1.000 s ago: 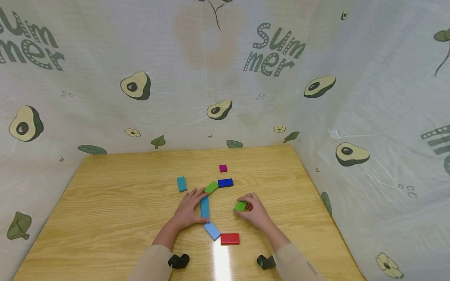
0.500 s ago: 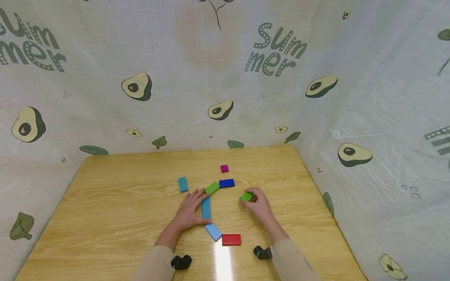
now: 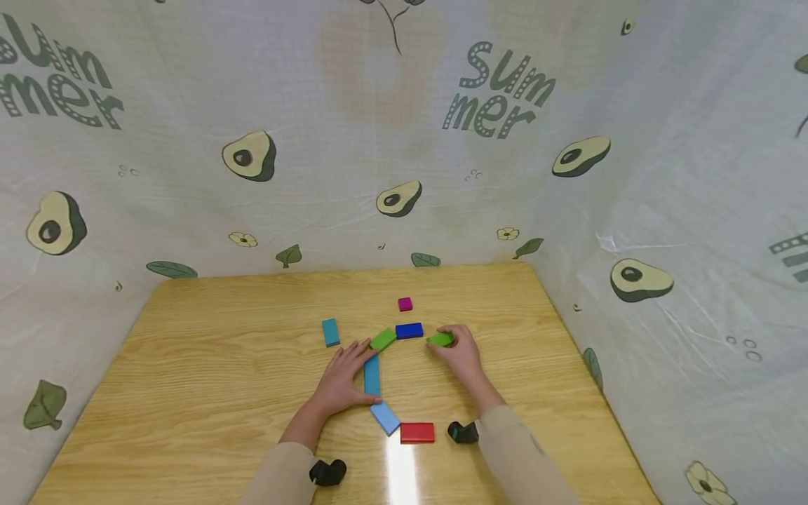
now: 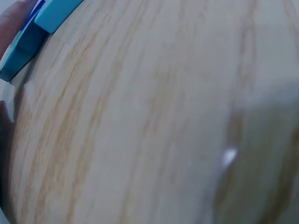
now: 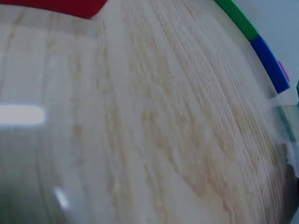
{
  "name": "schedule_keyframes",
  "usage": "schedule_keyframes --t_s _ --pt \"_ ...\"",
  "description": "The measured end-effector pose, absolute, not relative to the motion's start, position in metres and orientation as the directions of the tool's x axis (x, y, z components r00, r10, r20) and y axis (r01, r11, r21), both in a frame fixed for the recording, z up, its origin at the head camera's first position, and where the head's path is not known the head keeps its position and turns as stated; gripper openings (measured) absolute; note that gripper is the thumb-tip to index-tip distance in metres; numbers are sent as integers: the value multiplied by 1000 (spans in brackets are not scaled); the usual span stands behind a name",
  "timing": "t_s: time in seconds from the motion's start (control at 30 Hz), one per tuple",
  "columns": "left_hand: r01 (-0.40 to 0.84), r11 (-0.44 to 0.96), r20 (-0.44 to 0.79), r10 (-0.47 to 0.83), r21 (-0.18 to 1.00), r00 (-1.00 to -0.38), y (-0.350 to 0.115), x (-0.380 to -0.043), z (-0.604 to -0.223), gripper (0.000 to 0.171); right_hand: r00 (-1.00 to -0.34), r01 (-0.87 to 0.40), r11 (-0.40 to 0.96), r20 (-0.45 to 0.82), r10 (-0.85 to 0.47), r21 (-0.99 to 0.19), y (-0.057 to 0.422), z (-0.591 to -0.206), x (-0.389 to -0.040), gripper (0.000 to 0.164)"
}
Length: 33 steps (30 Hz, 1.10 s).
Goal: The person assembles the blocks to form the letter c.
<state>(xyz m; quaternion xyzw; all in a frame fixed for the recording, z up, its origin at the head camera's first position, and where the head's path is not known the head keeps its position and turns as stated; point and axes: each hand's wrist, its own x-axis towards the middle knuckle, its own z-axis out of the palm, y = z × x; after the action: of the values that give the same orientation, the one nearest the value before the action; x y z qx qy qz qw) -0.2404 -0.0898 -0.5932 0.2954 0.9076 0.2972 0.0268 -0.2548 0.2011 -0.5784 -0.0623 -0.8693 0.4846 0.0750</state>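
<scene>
Between the thumb and fingers of my right hand [image 3: 463, 352] is a green block [image 3: 441, 339], just right of a dark blue block [image 3: 409, 330]. My left hand [image 3: 341, 379] lies spread along a long blue block [image 3: 372, 377]. Its fingertips reach the joint with another green block [image 3: 383, 339], and its thumb is at the end by a light blue block [image 3: 385, 418]. A red block [image 3: 417, 433] adjoins the light blue one, and these blocks form a curved row. In the right wrist view the dark blue block [image 5: 271, 64] meets the green one end to end.
Apart from the row, a teal block [image 3: 331, 332] lies behind my left hand and a small magenta block [image 3: 405, 304] farther back. The wooden table [image 3: 221, 337] meets a printed white cloth [image 3: 328, 231] at the back and sides. Black wrist cameras [image 3: 328, 473] sit at both sleeves.
My right hand has moved away from me and slightly right with the green block, coming up beside the dark blue block. My left hand has stayed in place over the long blue block.
</scene>
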Motion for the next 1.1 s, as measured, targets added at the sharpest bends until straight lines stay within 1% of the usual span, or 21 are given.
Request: schedule_keyframes --t_s 0.17,0.4,0.57,0.73,0.87,1.0,1.1 --pt "524 653 127 554 548 -823 -90 -240 -593 99 -977 44 567 82 195 -823 201 -580 -266 40" --pt "529 654 135 553 540 -822 -91 -240 -594 98 -975 97 611 48 217 -786 203 -576 -279 42" --pt "526 658 139 546 539 -826 -90 -240 -594 99 -973 130 668 36 229 -733 202 -575 -285 47" --pt "513 667 110 548 541 -829 -89 -240 -594 100 -971 154 714 29 237 -683 203 -581 -288 51" --pt "515 667 112 550 539 -828 -88 -239 -594 100 -966 167 677 19 259 -717 206 -584 -290 48" --pt "521 667 123 548 533 -827 -88 -239 -593 99 -967 139 623 30 253 -770 209 -584 -292 42" --pt "524 667 128 548 529 -827 -89 -239 -592 98 -974 116 614 33 225 -781 212 -584 -292 40"
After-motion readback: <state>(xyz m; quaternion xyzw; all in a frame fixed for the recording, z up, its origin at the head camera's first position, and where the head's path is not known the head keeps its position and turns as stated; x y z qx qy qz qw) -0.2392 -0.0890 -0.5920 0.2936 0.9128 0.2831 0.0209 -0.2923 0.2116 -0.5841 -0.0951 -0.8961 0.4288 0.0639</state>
